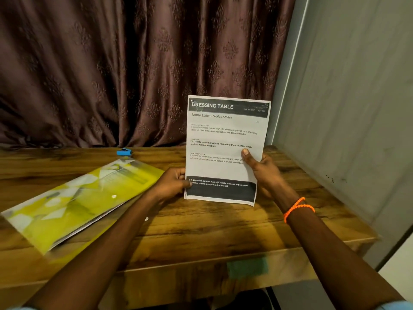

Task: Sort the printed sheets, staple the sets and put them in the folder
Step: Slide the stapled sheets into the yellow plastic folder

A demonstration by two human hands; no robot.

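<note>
Wooden table before brown curtain. Held upright above it: 1 stapled set, pinched by left hand at lower edge, gripped by right hand at side. Lying left: 1 yellow folder; behind, 1 blue stapler.

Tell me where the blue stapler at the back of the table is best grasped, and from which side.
Probably across its long sides, from above. The blue stapler lies flat and low near the curtain, clear of the yellow folder, so its top is open.

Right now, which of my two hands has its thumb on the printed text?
The right hand, with the orange bracelet; its thumb presses the printed sheets mid-page. The left hand pinches the bottom-left edge.
</note>
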